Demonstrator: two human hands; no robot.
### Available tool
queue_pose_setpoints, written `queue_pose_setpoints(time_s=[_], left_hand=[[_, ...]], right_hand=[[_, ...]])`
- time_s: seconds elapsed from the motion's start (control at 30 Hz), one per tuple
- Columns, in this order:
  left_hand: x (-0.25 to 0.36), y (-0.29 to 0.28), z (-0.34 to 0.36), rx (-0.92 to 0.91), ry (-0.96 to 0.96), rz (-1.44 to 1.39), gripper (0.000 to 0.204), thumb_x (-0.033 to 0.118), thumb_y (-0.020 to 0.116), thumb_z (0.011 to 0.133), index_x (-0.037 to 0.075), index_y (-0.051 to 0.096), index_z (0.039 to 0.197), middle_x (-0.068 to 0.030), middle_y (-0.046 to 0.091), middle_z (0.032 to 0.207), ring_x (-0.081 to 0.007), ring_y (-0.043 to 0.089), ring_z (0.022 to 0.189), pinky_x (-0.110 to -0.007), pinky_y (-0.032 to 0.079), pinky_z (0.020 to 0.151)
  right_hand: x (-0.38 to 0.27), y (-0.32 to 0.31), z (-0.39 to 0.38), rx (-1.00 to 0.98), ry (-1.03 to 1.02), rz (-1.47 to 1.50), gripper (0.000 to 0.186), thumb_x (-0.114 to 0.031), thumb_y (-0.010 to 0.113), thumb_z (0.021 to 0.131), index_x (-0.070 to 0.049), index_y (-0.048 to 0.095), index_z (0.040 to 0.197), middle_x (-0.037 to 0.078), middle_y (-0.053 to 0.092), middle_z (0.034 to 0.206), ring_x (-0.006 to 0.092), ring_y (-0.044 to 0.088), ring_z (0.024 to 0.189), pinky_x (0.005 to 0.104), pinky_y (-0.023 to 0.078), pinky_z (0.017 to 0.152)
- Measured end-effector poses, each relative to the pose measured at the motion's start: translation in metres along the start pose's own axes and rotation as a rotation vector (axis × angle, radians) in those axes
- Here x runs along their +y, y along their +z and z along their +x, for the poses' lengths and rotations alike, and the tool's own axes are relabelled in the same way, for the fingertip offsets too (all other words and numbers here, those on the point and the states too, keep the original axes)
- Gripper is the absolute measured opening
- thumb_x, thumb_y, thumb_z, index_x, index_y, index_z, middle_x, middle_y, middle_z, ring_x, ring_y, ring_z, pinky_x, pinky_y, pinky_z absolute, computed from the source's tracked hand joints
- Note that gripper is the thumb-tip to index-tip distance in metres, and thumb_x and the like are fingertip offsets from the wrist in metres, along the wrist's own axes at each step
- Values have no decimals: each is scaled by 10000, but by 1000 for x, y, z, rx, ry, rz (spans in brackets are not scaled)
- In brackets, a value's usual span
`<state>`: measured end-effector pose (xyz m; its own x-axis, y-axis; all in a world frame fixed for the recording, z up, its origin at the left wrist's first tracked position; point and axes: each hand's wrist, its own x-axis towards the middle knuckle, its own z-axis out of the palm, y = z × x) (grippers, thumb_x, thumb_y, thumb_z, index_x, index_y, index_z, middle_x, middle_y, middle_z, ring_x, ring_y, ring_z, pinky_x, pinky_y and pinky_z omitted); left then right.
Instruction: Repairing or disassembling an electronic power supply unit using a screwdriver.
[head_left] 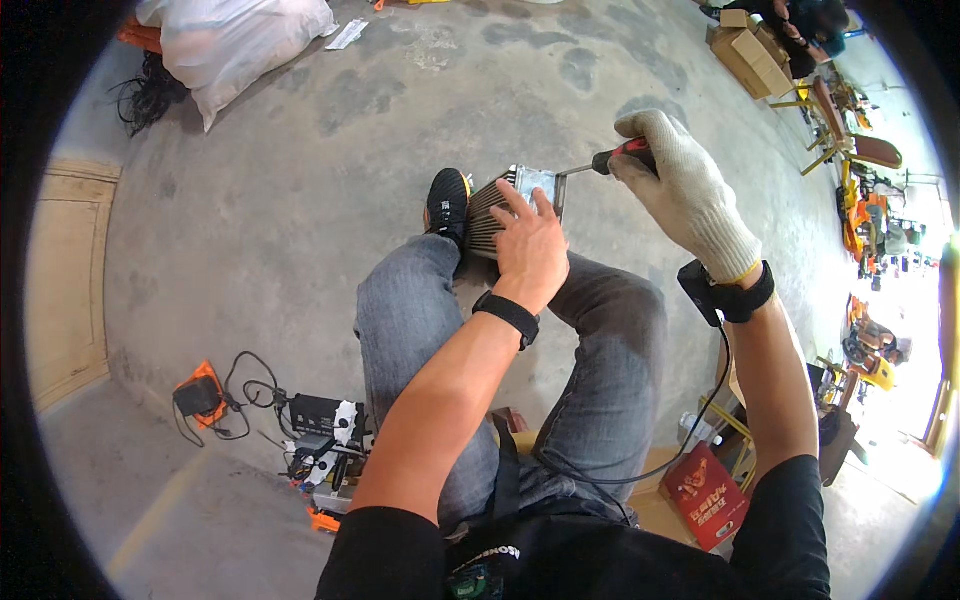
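Observation:
A finned metal housing, with a pale bluish panel at its far end, stands between my feet. My bare left hand lies on it, fingers spread over the fins and the panel's near edge. In a white knit glove, my right hand is closed round the red and black handle of a screwdriver. The shaft points left, and its tip is at the housing's far right edge. Whether the tip sits on a screw is too small to tell.
My black shoe is left of the housing. Cables and devices lie at lower left. A red box is at lower right, a white sack at upper left. Another person is beside a cardboard box at upper right.

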<state>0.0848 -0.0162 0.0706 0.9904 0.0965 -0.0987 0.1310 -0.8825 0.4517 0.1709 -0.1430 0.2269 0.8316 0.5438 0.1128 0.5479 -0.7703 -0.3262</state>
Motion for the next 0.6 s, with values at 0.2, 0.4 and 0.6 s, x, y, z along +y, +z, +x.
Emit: queue_pose_setpoints(time_s=[0.2, 0.4, 0.6], left_hand=[[0, 1, 1, 5, -10, 4, 820, 289, 815, 836, -91, 432, 1453, -468, 289, 1476, -547, 560, 1189, -440, 615, 860], [0, 4, 3, -11, -32, -6, 813, 271, 825, 827, -92, 427, 1436, -475, 287, 1473, -571, 544, 1211, -440, 612, 874], [-2, 10, 3, 41, -4, 41, 818, 284, 822, 826, -91, 430, 1438, -483, 295, 1466, -581, 548, 1199, -456, 612, 873]], right_hand=[[2, -7, 1, -36, -50, 6, 387, -204, 716, 919, -67, 574, 1251, 170, 665, 1084, 363, 691, 1013, 442, 556, 845], [-5, -10, 10, -136, 233, -89, 435, -199, 713, 919, -62, 546, 1296, 176, 672, 1092, 357, 692, 1062, 440, 557, 862], [1, -12, 2, -62, -87, -13, 479, -286, 691, 947, -31, 528, 1318, 217, 708, 1087, 389, 712, 989, 455, 564, 833]])
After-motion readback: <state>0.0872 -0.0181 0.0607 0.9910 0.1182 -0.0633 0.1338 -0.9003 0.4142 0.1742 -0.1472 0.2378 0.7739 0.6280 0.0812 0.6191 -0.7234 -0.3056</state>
